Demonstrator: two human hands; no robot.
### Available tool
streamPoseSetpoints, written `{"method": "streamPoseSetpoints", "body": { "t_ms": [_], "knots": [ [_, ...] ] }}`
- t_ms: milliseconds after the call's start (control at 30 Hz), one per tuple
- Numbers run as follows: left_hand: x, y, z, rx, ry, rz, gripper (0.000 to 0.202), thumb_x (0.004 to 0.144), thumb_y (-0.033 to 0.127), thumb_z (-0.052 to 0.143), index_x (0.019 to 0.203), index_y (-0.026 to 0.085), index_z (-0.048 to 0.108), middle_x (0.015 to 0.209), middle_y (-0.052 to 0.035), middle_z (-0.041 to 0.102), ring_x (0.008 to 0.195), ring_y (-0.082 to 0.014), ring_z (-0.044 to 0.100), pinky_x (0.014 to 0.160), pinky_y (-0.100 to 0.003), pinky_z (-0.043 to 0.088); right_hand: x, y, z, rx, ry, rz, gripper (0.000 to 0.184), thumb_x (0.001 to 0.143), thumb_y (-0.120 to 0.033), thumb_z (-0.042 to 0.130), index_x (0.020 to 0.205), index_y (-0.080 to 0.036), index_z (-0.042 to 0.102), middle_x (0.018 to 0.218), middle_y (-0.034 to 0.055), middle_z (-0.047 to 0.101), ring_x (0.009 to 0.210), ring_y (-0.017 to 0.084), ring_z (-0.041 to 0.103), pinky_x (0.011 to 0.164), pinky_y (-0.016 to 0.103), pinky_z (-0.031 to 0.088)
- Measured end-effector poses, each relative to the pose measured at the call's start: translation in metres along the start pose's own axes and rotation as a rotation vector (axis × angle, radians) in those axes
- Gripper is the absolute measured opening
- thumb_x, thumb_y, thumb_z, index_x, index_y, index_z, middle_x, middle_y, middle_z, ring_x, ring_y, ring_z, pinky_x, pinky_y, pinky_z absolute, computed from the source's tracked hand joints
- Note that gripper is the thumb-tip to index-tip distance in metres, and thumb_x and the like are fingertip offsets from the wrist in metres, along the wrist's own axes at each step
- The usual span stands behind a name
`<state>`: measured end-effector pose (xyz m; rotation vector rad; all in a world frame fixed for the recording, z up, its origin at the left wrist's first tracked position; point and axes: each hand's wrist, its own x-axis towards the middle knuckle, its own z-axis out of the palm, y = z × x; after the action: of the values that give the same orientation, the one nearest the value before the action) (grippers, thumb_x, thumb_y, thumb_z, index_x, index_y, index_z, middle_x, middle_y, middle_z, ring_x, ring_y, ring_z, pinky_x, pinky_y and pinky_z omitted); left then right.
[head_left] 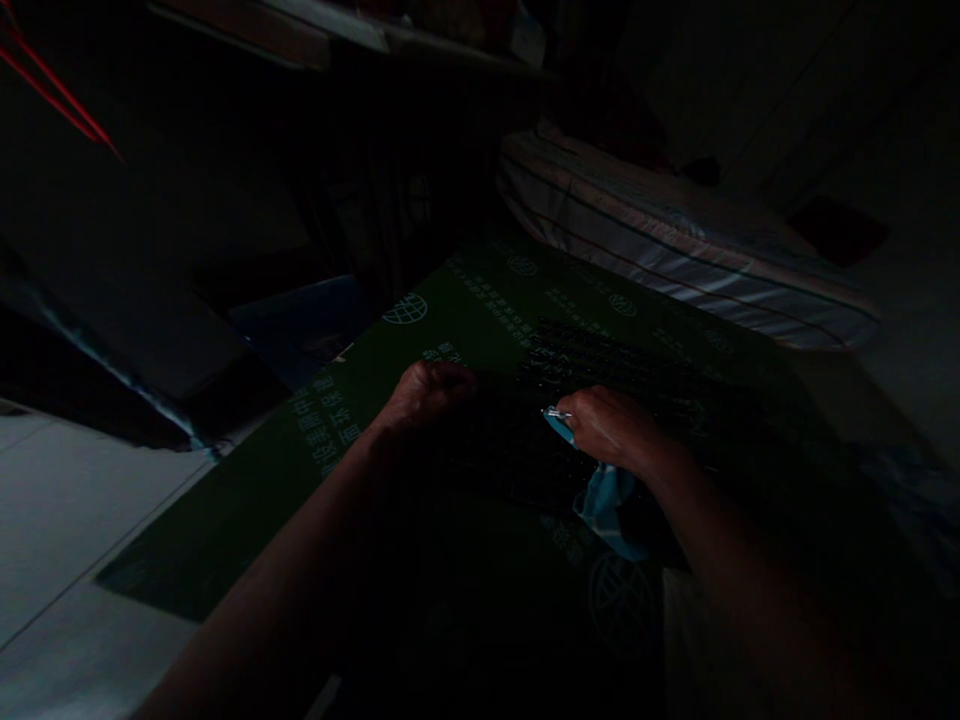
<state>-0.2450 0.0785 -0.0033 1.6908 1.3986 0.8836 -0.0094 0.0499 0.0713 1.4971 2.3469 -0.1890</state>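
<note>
The scene is very dark. A black keyboard (600, 380) lies on a green printed sheet (465, 310). My left hand (427, 392) is closed in a fist at the keyboard's left end, resting on it. My right hand (611, 425) is closed on a light blue cloth (604, 500), pinching a small pale tip of it against the keys. The cloth hangs below my right wrist.
A striped, padded bundle (675, 240) lies behind the sheet at the right. A blue object (307, 320) sits left of the sheet in shadow. Pale floor (67, 520) shows at the lower left. Red lines (60, 100) cross the upper left corner.
</note>
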Motion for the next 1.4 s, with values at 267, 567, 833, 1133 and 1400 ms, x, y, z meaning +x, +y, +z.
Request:
{"method": "streamPoseSetpoints", "body": {
  "t_ms": [267,567,833,1133,1400],
  "knots": [
    [0.002,-0.004,0.0,-0.009,-0.003,-0.012,0.024,0.064,0.039,0.061,0.076,0.019,0.069,0.07,-0.0006,0.068,0.065,-0.0172,0.06,0.058,-0.026,0.046,0.005,-0.002,-0.008,-0.018,-0.036,0.008,0.021,0.08,-0.018,0.044,0.08,-0.019,0.065,0.082,0.008,0.067,0.07,0.016,0.062,0.053,0.024,0.032],
    [0.0,-0.002,0.001,-0.054,0.003,-0.026,0.021,0.065,0.036,0.062,0.076,0.02,0.069,0.069,0.0001,0.068,0.065,-0.0168,0.06,0.059,-0.026,0.047,0.005,0.004,-0.003,0.007,-0.022,-0.031,0.021,0.079,-0.018,0.043,0.074,-0.018,0.064,0.074,0.0065,0.066,0.061,0.013,0.058,0.05,0.024,0.028],
    [0.0,-0.003,0.001,-0.044,-0.009,-0.037,0.023,0.065,0.037,0.061,0.078,0.019,0.068,0.069,0.0004,0.067,0.064,-0.0165,0.059,0.059,-0.026,0.047,-0.006,0.015,0.004,0.066,-0.049,0.002,0.022,0.078,-0.016,0.043,0.073,-0.019,0.064,0.07,0.0041,0.065,0.06,0.012,0.055,0.053,0.024,0.028],
    [0.0,-0.001,0.001,-0.012,0.0,-0.002,0.021,0.067,0.034,0.06,0.078,0.018,0.069,0.067,0.0007,0.066,0.063,-0.0147,0.058,0.058,-0.024,0.045,-0.005,0.019,0.01,0.13,-0.02,0.0,0.02,0.077,-0.014,0.045,0.069,-0.018,0.062,0.066,0.0037,0.063,0.058,0.011,0.055,0.052,0.022,0.028],
    [-0.001,-0.001,0.002,-0.07,0.003,-0.026,0.023,0.066,0.035,0.061,0.078,0.016,0.068,0.068,-0.0003,0.067,0.062,-0.0148,0.057,0.057,-0.024,0.044,-0.006,0.019,0.01,0.102,-0.026,0.017,0.021,0.078,-0.017,0.044,0.07,-0.019,0.063,0.067,0.0041,0.063,0.061,0.012,0.055,0.053,0.024,0.027]
  ]
}}
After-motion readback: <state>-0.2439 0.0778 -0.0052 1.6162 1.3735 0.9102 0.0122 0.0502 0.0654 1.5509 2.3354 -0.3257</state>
